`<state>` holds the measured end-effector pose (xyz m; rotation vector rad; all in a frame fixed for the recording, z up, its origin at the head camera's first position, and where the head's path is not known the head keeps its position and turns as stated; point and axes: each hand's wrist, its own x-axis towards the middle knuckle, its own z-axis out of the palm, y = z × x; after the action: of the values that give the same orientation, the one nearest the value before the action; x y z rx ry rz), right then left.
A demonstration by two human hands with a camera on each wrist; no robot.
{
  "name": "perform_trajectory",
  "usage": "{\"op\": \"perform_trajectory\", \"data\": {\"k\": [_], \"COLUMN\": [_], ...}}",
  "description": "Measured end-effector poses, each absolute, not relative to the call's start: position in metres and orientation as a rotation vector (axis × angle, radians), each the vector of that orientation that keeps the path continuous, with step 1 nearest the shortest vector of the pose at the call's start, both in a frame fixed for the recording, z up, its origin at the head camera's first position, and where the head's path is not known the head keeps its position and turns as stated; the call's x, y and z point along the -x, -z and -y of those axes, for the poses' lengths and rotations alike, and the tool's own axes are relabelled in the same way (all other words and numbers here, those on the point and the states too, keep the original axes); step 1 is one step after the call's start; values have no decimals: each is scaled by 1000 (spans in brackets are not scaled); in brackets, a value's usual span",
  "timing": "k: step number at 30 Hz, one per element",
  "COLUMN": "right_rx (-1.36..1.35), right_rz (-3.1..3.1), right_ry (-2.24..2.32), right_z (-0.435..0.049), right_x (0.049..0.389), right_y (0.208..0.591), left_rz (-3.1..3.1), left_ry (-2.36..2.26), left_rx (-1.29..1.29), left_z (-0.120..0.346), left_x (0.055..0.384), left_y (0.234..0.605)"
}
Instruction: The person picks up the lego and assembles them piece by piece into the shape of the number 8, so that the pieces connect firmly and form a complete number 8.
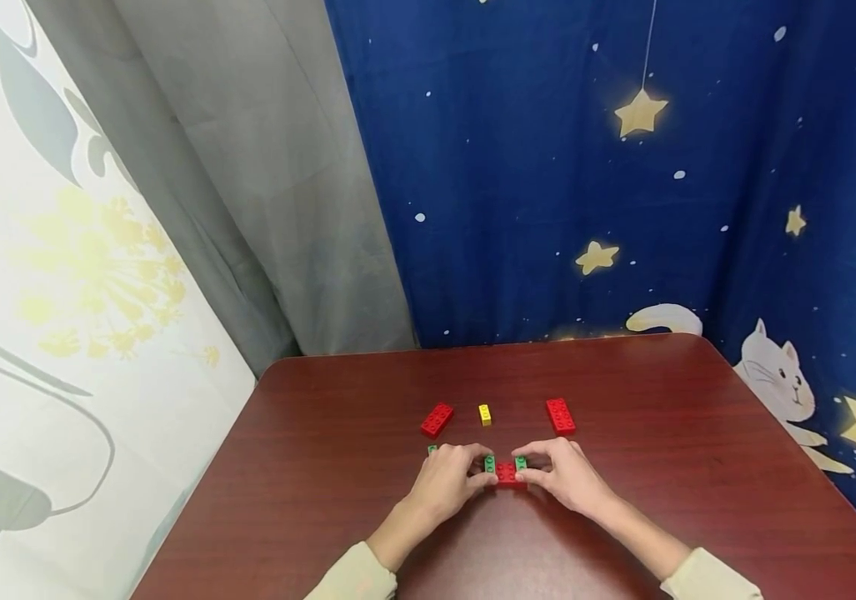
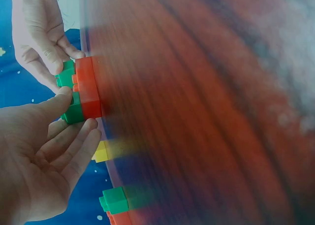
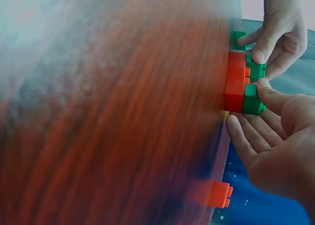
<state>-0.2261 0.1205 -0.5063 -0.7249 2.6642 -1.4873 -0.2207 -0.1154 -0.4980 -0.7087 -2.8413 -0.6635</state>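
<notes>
A red building brick lies on the table between the two hands, a green brick on top at each end and bare red studs between them. My left hand pinches the left green brick between thumb and fingers. The right green brick is pinched the same way by my right hand. In the left wrist view both green bricks sit down against the red brick. Beyond the left hand, a third green brick is mostly hidden in the head view.
Farther back on the brown table lie a tilted red brick, a small yellow brick and another red brick to the right. Behind the table's far edge hang a grey curtain and a blue starry one.
</notes>
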Motion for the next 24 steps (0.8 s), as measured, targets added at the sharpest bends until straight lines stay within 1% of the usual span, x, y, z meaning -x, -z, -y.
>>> {"op": "perform_trajectory", "data": {"k": [12,24], "right_rx": [719,699], "right_rz": [-2604,-2672], "right_ry": [1491,1509], "right_z": [-122,-120], "right_x": [226,224], "right_y": [504,508], "left_rz": [2844,2837], "left_ry": [663,668], "left_rx": [701,699], "left_z": [115,115], "left_x": [219,219], "left_y": [497,496]}}
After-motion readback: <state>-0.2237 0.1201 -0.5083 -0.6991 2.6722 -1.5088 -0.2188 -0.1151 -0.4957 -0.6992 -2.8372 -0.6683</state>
